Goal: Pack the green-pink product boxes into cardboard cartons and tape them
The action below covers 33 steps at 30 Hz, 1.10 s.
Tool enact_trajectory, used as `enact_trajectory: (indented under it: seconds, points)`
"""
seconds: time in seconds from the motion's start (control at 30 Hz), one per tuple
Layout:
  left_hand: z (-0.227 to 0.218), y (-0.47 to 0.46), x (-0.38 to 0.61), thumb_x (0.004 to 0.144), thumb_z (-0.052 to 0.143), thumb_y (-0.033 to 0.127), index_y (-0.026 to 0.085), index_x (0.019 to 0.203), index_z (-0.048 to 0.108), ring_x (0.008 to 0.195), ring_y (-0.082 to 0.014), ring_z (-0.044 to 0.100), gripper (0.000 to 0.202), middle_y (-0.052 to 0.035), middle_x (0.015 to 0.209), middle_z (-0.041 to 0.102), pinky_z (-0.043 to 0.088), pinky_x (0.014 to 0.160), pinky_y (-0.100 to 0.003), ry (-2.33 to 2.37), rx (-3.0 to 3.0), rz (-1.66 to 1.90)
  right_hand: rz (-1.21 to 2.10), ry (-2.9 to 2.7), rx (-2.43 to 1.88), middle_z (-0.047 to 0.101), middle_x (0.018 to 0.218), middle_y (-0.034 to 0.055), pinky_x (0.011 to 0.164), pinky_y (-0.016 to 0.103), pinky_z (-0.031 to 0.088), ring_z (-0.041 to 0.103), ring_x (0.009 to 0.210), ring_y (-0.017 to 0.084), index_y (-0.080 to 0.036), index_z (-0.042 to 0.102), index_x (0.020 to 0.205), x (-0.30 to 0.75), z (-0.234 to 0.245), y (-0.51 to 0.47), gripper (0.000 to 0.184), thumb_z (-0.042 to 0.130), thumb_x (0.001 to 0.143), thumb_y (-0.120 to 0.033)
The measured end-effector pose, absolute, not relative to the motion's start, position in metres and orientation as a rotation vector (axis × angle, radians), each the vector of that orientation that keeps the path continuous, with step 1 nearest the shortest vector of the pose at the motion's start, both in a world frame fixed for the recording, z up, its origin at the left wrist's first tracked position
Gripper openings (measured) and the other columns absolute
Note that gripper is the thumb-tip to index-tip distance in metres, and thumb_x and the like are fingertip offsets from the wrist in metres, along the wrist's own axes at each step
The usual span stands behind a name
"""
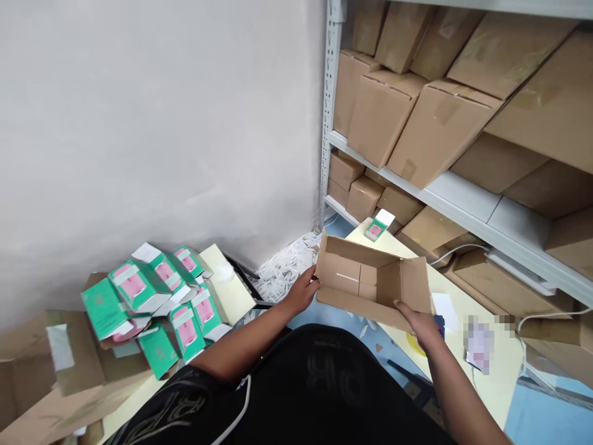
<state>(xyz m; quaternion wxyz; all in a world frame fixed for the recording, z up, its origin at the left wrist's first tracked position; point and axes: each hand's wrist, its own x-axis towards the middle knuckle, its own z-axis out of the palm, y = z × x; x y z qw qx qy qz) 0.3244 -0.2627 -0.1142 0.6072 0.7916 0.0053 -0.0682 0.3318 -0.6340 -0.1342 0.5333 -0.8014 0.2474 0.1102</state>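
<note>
I hold an open brown cardboard box [370, 281] in front of me, its flaps up and its inside showing empty. My left hand [303, 292] grips the box's left end, fingers closed on the edge. My right hand [419, 322] clasps the near right corner from below. The box hangs tilted over the edge of a pale yellow table [463, 303]. To my left lies a heap of green and pink product cartons [157, 296], some of them open.
A metal shelf rack [445, 198] at the right is packed with brown cardboard boxes. One green and pink carton [377, 227] lies on the table's far end. White paper scraps [282, 269] litter the floor by the wall. Flattened cardboard [50, 364] lies at the left.
</note>
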Motion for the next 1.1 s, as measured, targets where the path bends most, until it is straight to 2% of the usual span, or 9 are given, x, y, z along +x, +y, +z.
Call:
enact_trajectory:
  seconds: [0.1,0.2,0.3,0.47,0.6,0.73,0.9,1.03,1.1]
  points:
    - [-0.105,-0.243,0.308,0.089,0.049,0.029,0.021,0.129,0.066,0.111,-0.0254,0.062,0.044,-0.0055,0.120,0.071,0.048,0.103,-0.036,0.044,1.836,-0.102,0.262,0.569,-1.928,0.078,0.119,0.0099,0.107,0.047,0.052,0.068,0.118,0.038,-0.027,0.074,0.099,0.328,-0.126,-0.615,0.046,0.084,0.065,-0.057]
    - [-0.095,-0.221,0.285,0.091,0.047,0.030,0.020,0.131,0.065,0.112,-0.0259,0.062,0.045,-0.0070,0.121,0.071,0.048,0.103,-0.036,0.057,1.803,-0.065,0.118,0.467,-1.945,0.074,0.127,0.0096,0.105,0.041,0.053,0.067,0.120,0.034,-0.023,0.071,0.117,0.321,-0.117,-0.593,0.060,0.080,0.068,-0.056]
    - [-0.089,-0.192,0.258,0.088,0.047,0.027,0.018,0.132,0.065,0.110,-0.0261,0.062,0.048,-0.0074,0.112,0.072,0.049,0.102,-0.036,0.163,1.794,-0.042,0.040,0.336,-2.006,0.073,0.128,0.0101,0.110,0.039,0.048,0.064,0.122,0.032,-0.017,0.068,0.125,0.314,-0.112,-0.565,0.068,0.079,0.070,-0.056]
    - [-0.085,-0.125,0.201,0.079,0.052,0.018,0.019,0.125,0.066,0.104,-0.0229,0.064,0.049,-0.0060,0.114,0.071,0.051,0.093,-0.033,0.311,1.839,0.135,0.015,0.148,-2.019,0.071,0.126,0.0122,0.113,0.041,0.045,0.063,0.123,0.034,-0.014,0.069,0.116,0.301,-0.102,-0.491,0.066,0.080,0.067,-0.057]
    - [-0.071,-0.061,0.148,0.083,0.052,0.019,0.019,0.113,0.071,0.093,-0.0212,0.066,0.035,-0.0059,0.106,0.072,0.053,0.087,-0.032,0.365,1.952,0.203,0.061,0.015,-2.039,0.073,0.120,0.0116,0.113,0.043,0.045,0.063,0.121,0.034,-0.016,0.070,0.105,0.283,-0.083,-0.421,0.053,0.078,0.068,-0.054]
    - [-0.045,0.008,0.084,0.086,0.053,0.021,0.021,0.102,0.075,0.099,-0.0235,0.067,0.027,-0.0064,0.103,0.075,0.051,0.094,-0.034,0.423,2.117,0.261,0.140,-0.137,-2.078,0.075,0.110,0.0099,0.105,0.043,0.050,0.066,0.114,0.035,-0.019,0.071,0.102,0.266,-0.064,-0.362,0.049,0.076,0.069,-0.054]
    - [-0.025,0.113,0.005,0.093,0.051,0.030,0.021,0.104,0.074,0.102,-0.0238,0.067,0.027,-0.0060,0.106,0.075,0.050,0.096,-0.033,0.755,2.324,0.434,0.286,-0.291,-2.110,0.077,0.105,0.0103,0.095,0.040,0.054,0.068,0.109,0.035,-0.020,0.073,0.096,0.252,-0.052,-0.297,0.047,0.080,0.063,-0.053]
    - [-0.045,0.193,-0.031,0.088,0.061,0.028,0.018,0.112,0.073,0.112,-0.0313,0.066,0.029,-0.0133,0.118,0.074,0.049,0.096,-0.037,1.109,2.425,0.052,0.451,-0.463,-2.114,0.078,0.107,0.0104,0.093,0.039,0.053,0.069,0.108,0.034,-0.021,0.073,0.094,0.242,-0.047,-0.254,0.043,0.078,0.066,-0.052]
    - [-0.067,0.216,-0.035,0.075,0.077,0.027,0.016,0.112,0.074,0.115,-0.0355,0.066,0.038,-0.0177,0.120,0.074,0.048,0.097,-0.038,1.155,2.353,-0.130,0.539,-0.520,-2.135,0.078,0.105,0.0097,0.091,0.038,0.054,0.069,0.107,0.034,-0.022,0.074,0.094,0.240,-0.045,-0.237,0.041,0.077,0.067,-0.053]
